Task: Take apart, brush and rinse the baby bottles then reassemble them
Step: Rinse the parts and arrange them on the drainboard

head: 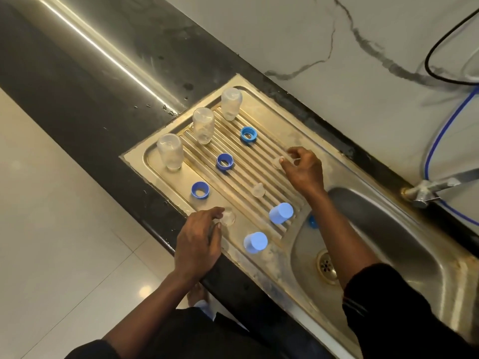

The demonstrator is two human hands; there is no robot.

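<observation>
On the ribbed drainboard (pixel 261 164) left of the sink basin (pixel 388 229), the bottle set lies fully apart.

- Three clear bottles (pixel 203 125) stand mouth-down in a row along the far-left edge.
- Three blue rings (pixel 224 161) lie flat, well apart from each other.
- Two blue caps (pixel 281 213) stand nearer the basin. A small blue piece (pixel 312 221) sits just inside the basin wall; I cannot tell what it is.
- Three clear nipples: the middle nipple (pixel 258 190) sits alone on the ribs.
- Right hand (pixel 303 169): thumb and forefinger pinch the far nipple (pixel 278 161), the other fingers curled.
- Left hand (pixel 199 244): fingertips close narrowly on the rim of the near nipple (pixel 228 217), which is touching the board. The hold looks light.

Stage, as judged: washing is done and reassembly is about to start.

Risks:
- If wet, the soft clear nipples could slip from a two-finger pinch. The ribs run toward the basin, so a dropped one could slide in and end near the drain (pixel 326 265).
- The near nipple lies close to the front edge of the counter (pixel 103 99). A fumble there could send it to the floor, and it would need rewashing.
- The right forearm passes just beside one cap, so a careless pull-back could knock that cap into the basin.
- The upturned bottles are tall on narrow mouths, and a reach for a ring could topple one.
- A nipple seated crooked in its ring would probably leak.
</observation>
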